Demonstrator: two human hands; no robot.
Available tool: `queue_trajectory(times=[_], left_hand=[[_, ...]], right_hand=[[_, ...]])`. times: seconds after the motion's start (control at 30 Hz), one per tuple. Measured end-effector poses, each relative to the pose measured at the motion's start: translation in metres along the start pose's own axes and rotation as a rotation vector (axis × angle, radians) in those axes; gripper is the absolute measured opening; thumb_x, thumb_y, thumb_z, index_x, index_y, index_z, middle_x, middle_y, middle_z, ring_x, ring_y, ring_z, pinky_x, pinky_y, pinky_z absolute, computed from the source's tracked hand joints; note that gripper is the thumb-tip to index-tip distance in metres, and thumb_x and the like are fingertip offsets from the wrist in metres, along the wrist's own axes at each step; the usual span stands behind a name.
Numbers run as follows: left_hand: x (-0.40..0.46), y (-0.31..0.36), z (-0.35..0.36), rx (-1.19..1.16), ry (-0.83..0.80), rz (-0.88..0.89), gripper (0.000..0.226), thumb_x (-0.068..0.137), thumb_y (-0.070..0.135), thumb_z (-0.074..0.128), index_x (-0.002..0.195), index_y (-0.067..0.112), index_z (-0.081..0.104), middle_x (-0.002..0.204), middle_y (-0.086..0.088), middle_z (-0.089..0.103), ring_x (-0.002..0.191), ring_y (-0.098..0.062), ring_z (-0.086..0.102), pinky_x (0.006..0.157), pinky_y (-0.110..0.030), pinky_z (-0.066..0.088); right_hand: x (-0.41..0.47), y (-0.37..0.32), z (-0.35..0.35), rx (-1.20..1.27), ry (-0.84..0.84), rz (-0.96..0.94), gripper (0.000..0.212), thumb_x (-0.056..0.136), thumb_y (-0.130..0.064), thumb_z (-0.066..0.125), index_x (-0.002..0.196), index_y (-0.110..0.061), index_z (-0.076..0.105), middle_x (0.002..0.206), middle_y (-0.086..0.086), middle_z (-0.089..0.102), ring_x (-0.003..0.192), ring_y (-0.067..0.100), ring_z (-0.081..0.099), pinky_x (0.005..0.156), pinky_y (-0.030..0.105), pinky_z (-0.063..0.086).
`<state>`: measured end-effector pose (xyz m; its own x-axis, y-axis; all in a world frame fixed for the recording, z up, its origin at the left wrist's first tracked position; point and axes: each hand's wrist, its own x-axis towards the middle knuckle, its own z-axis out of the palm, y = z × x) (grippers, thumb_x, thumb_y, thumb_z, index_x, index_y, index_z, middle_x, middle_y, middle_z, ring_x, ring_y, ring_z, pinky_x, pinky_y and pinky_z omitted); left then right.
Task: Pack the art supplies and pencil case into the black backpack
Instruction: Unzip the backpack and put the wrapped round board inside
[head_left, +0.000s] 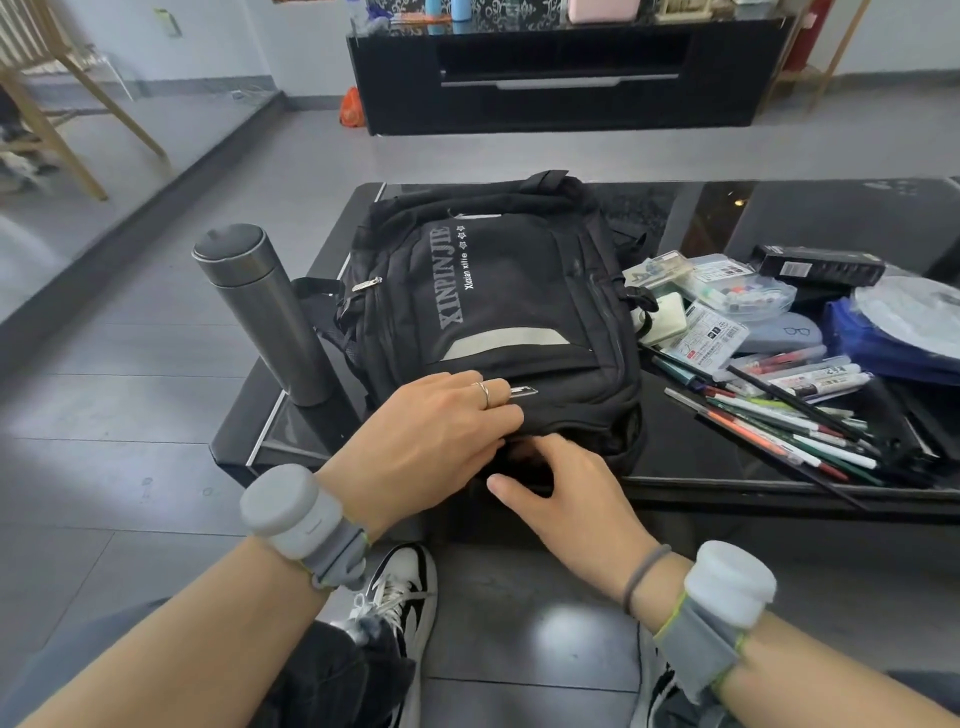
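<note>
The black backpack (498, 306) lies flat on the black glass table (691, 462), front panel up, with grey lettering on it. My left hand (431, 441) rests on its near end beside a silver zipper pull (524, 391), its fingertips curled into the fabric at the edge. My right hand (566, 493) is at the same near edge, fingers tucked into a dark gap, thumb out. What the fingers hold is hidden. Loose pens and pencils (789, 421), a light blue case (784, 332) and packets of supplies (727, 291) lie to the right of the bag.
A steel flask (265, 312) stands upright left of the backpack, close to the table's left edge. A blue folder with a clear lid (904, 332) and a black box (821, 265) sit at the far right. My knees and a shoe (400, 592) are below the table edge.
</note>
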<state>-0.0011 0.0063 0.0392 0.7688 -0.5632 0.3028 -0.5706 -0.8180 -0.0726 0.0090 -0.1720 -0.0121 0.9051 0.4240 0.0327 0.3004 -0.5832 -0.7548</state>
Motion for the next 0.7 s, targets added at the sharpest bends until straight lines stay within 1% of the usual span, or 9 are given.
queue_trajectory(times=[0.07, 0.17, 0.27, 0.37, 0.4, 0.47, 0.53, 0.6, 0.7], left_hand=[[-0.001, 0.002, 0.001, -0.011, -0.005, -0.016, 0.017, 0.088, 0.016, 0.068, 0.082, 0.019, 0.052, 0.083, 0.003, 0.053, 0.071, -0.021, 0.053, 0.060, -0.036, 0.049], [-0.005, -0.003, 0.001, -0.070, -0.038, -0.093, 0.018, 0.084, 0.020, 0.069, 0.084, 0.019, 0.052, 0.083, 0.006, 0.050, 0.072, -0.018, 0.053, 0.058, -0.033, 0.046], [-0.012, -0.011, 0.002, -0.130, -0.097, -0.180, 0.021, 0.086, 0.037, 0.066, 0.089, 0.028, 0.047, 0.087, 0.013, 0.046, 0.074, -0.012, 0.049, 0.059, -0.027, 0.040], [-0.021, -0.019, 0.008, -0.154, -0.174, -0.264, 0.027, 0.086, 0.052, 0.061, 0.089, 0.032, 0.043, 0.089, 0.015, 0.046, 0.081, -0.010, 0.050, 0.066, -0.030, 0.046], [-0.023, -0.022, 0.009, -0.140, -0.195, -0.268, 0.027, 0.085, 0.051, 0.061, 0.090, 0.031, 0.044, 0.089, 0.015, 0.045, 0.083, -0.011, 0.049, 0.069, -0.032, 0.047], [-0.024, -0.027, 0.011, -0.111, -0.229, -0.241, 0.022, 0.086, 0.041, 0.063, 0.092, 0.027, 0.047, 0.090, 0.013, 0.044, 0.086, -0.015, 0.048, 0.071, -0.034, 0.046], [-0.022, -0.030, 0.007, -0.088, -0.232, -0.202, 0.017, 0.087, 0.030, 0.063, 0.092, 0.025, 0.048, 0.090, 0.012, 0.045, 0.086, -0.016, 0.047, 0.069, -0.035, 0.045], [-0.018, -0.031, 0.002, -0.089, -0.217, -0.181, 0.016, 0.088, 0.026, 0.063, 0.091, 0.024, 0.048, 0.090, 0.012, 0.046, 0.086, -0.015, 0.047, 0.067, -0.034, 0.044], [-0.015, -0.032, -0.002, -0.094, -0.183, -0.203, 0.017, 0.084, 0.022, 0.063, 0.088, 0.023, 0.046, 0.088, 0.011, 0.044, 0.085, -0.014, 0.046, 0.062, -0.030, 0.039]], right_hand=[[0.004, -0.004, 0.001, 0.041, -0.021, -0.003, 0.016, 0.087, -0.039, 0.067, 0.098, -0.031, 0.075, 0.092, -0.016, 0.073, 0.092, -0.001, 0.063, 0.083, 0.024, 0.050], [0.011, -0.008, 0.006, 0.106, -0.002, 0.000, 0.011, 0.085, -0.036, 0.069, 0.083, -0.028, 0.076, 0.078, -0.014, 0.073, 0.080, -0.001, 0.064, 0.078, 0.029, 0.052], [0.012, -0.003, 0.014, 0.089, 0.045, -0.032, 0.011, 0.082, -0.037, 0.071, 0.077, -0.027, 0.074, 0.072, -0.016, 0.069, 0.077, 0.003, 0.062, 0.080, 0.036, 0.050], [0.009, 0.002, 0.017, 0.083, 0.075, -0.095, 0.016, 0.081, -0.040, 0.069, 0.074, -0.025, 0.070, 0.066, -0.018, 0.063, 0.071, 0.006, 0.060, 0.075, 0.040, 0.050], [0.010, 0.003, 0.017, 0.082, 0.098, -0.114, 0.017, 0.081, -0.040, 0.068, 0.073, -0.024, 0.068, 0.065, -0.019, 0.061, 0.070, 0.006, 0.059, 0.074, 0.040, 0.050], [0.009, 0.006, 0.016, 0.109, 0.152, -0.124, 0.015, 0.080, -0.038, 0.069, 0.074, -0.025, 0.067, 0.067, -0.020, 0.058, 0.072, 0.005, 0.057, 0.075, 0.041, 0.049], [0.009, 0.005, 0.015, 0.144, 0.181, -0.128, 0.013, 0.081, -0.036, 0.070, 0.075, -0.025, 0.068, 0.071, -0.018, 0.061, 0.076, 0.006, 0.058, 0.076, 0.042, 0.049], [0.010, 0.005, 0.015, 0.167, 0.192, -0.119, 0.014, 0.083, -0.036, 0.070, 0.076, -0.024, 0.069, 0.074, -0.015, 0.065, 0.078, 0.007, 0.060, 0.076, 0.043, 0.049], [0.010, 0.006, 0.014, 0.172, 0.211, -0.090, 0.024, 0.084, -0.044, 0.064, 0.076, -0.023, 0.070, 0.075, -0.012, 0.068, 0.079, 0.011, 0.062, 0.078, 0.043, 0.049]])
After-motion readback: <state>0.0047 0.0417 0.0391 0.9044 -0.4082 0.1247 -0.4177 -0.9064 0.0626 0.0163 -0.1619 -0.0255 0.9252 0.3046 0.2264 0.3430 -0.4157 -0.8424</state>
